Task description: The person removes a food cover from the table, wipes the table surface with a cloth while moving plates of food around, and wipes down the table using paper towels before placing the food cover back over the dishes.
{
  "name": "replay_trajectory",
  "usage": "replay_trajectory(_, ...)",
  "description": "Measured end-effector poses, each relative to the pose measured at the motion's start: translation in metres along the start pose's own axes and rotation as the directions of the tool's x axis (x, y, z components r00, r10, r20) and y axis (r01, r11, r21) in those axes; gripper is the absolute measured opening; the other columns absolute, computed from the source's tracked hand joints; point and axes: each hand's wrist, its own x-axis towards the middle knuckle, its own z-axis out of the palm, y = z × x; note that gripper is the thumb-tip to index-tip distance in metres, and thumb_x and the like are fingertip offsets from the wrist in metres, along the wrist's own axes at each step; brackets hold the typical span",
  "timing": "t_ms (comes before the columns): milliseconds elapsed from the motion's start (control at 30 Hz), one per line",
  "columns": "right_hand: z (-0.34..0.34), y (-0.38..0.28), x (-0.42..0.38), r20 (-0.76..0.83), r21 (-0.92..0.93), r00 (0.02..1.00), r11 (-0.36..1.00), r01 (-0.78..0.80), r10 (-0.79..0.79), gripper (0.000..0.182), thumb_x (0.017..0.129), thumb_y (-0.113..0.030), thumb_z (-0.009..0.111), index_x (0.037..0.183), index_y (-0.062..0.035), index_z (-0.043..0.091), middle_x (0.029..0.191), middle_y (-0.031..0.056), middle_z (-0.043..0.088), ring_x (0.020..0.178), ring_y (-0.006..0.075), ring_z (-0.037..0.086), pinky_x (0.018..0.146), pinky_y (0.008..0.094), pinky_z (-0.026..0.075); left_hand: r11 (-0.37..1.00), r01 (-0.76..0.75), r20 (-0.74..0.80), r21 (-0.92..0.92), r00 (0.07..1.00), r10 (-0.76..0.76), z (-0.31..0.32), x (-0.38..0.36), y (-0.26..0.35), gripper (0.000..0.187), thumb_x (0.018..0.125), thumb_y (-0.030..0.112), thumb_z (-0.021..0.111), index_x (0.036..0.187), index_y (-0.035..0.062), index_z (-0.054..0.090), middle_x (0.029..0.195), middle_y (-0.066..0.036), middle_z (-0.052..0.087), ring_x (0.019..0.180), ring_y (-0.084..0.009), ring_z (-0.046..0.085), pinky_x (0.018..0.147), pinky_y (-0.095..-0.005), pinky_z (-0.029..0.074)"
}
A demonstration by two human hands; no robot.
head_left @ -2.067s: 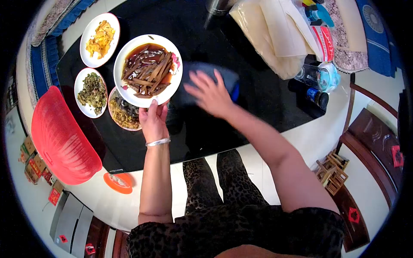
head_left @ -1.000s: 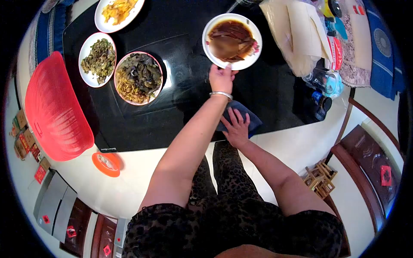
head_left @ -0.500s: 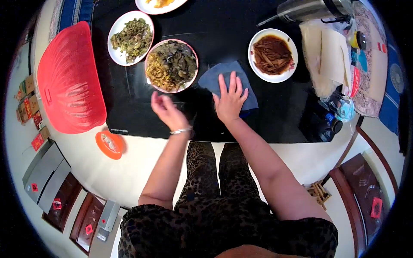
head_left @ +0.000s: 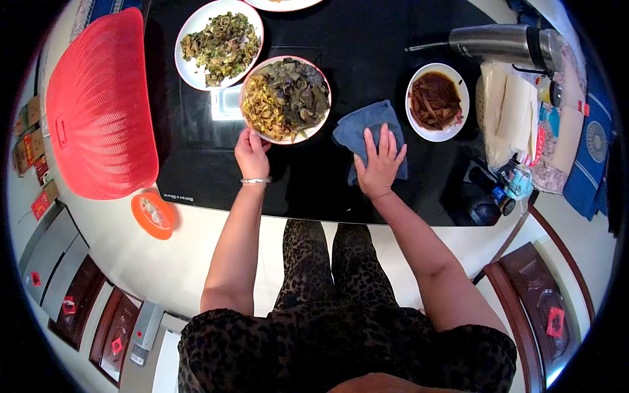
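Note:
My left hand (head_left: 251, 156), a bracelet on its wrist, has its fingers closed at the near-left rim of a round plate (head_left: 322, 124). That plate bears yellow shredded food on one side and dark greenish pieces on the other. The fingertips are partly hidden at the rim. Flat on a folded blue cloth (head_left: 357, 130) lies my right hand (head_left: 379, 167), fingers spread. Right of the cloth is a white bowl (head_left: 464, 98) of brown strips in sauce. A white plate (head_left: 187, 49) of chopped green food stands behind the first plate, to its left.
A red mesh food cover (head_left: 105, 111) leans over the left edge of the black table (head_left: 308, 187). An orange bin (head_left: 152, 216) stands below on the floor. At right are a steel flask (head_left: 501, 46), a pack of paper (head_left: 508, 108) and dark bottles (head_left: 485, 208).
My left hand has moved from above the table to the plate's rim. My right hand still lies on the cloth. The view has shifted, so the dishes appear displaced.

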Motion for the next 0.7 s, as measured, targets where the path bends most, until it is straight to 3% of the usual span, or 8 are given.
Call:
replay_trajectory(133,-0.003,-0.026,0.030,0.007,-0.012,0.997,0.997,-0.078,0.078,0.067,0.082,-0.038,0.064,0.143,-0.0213,0.040,0.153,0.0157,0.025,0.137,0.0332,0.027,0.107,0.0632,0.017,0.998,-0.038,-0.085,0.059,0.995,0.043,-0.002,-0.020,-0.006,0.028,0.101,0.020,0.046,0.111,-0.0046,0.057,0.097,-0.009,0.064,0.081,-0.0135,0.063,0.066,-0.0283,0.056)
replay_trajectory(167,-0.003,-0.033,0.040,-0.019,0.007,0.997,0.997,-0.079,0.080,0.067,0.082,-0.037,0.064,0.143,-0.0220,0.040,0.153,0.0155,0.025,0.138,0.0327,0.026,0.107,0.0633,0.017,1.000,0.015,-0.086,-0.009,0.996,-0.015,-0.010,-0.024,-0.019,0.028,0.101,0.024,0.046,0.110,0.0001,0.057,0.096,-0.004,0.064,0.082,-0.0126,0.063,0.071,-0.0267,0.054)
replay_trajectory(300,-0.004,-0.057,0.103,-0.079,0.019,0.994,0.997,-0.071,0.073,0.067,0.082,-0.038,0.065,0.142,-0.0226,0.041,0.152,0.0139,0.026,0.137,0.0311,0.027,0.107,0.0634,0.018,0.994,0.103,-0.111,-0.043,0.988,-0.107,-0.048,-0.044,-0.029,0.028,0.101,0.025,0.046,0.112,0.0010,0.056,0.096,-0.005,0.065,0.083,-0.0123,0.064,0.071,-0.0264,0.053)
replay_trajectory(500,-0.001,-0.058,0.234,-0.311,-0.004,0.931,0.979,-0.203,0.191,0.055,0.091,-0.044,0.050,0.141,-0.0228,0.042,0.153,0.0130,0.025,0.138,0.0293,0.025,0.108,0.0640,0.018,0.986,0.163,-0.113,0.024,0.981,-0.160,-0.112,-0.069,-0.047,0.028,0.101,0.025,0.047,0.113,0.0030,0.058,0.089,-0.001,0.065,0.076,-0.0076,0.062,0.063,-0.0215,0.051)
replay_trajectory(567,0.003,-0.059,0.238,-0.342,-0.002,0.919,0.978,-0.208,0.195,0.055,0.090,-0.043,0.052,0.141,-0.0226,0.043,0.152,0.0126,0.027,0.138,0.0296,0.027,0.108,0.0636,0.019,0.976,0.216,-0.101,0.037,0.972,-0.211,-0.126,-0.072,-0.045,0.029,0.101,0.027,0.048,0.115,0.0039,0.059,0.086,0.000,0.064,0.073,-0.0063,0.062,0.061,-0.0200,0.049)
replay_trajectory(667,-0.005,-0.068,0.196,-0.232,0.010,0.969,0.996,-0.089,0.089,0.059,0.086,-0.041,0.060,0.140,-0.0236,0.043,0.152,0.0116,0.028,0.137,0.0293,0.028,0.107,0.0631,0.020,0.936,0.315,-0.090,0.159,0.948,-0.304,-0.135,-0.074,-0.029,0.033,0.100,0.028,0.050,0.120,0.0035,0.059,0.084,0.000,0.065,0.065,-0.0051,0.058,0.058,-0.0175,0.046)
replay_trajectory(700,-0.004,-0.074,0.170,-0.176,0.022,0.984,0.999,-0.025,0.029,0.060,0.084,-0.041,0.063,0.139,-0.0247,0.044,0.152,0.0113,0.028,0.137,0.0290,0.029,0.107,0.0629,0.020,0.928,0.306,-0.171,0.213,0.947,-0.273,-0.136,-0.078,-0.019,0.033,0.099,0.027,0.051,0.120,0.0028,0.059,0.084,0.000,0.064,0.064,-0.0049,0.056,0.057,-0.0177,0.045)
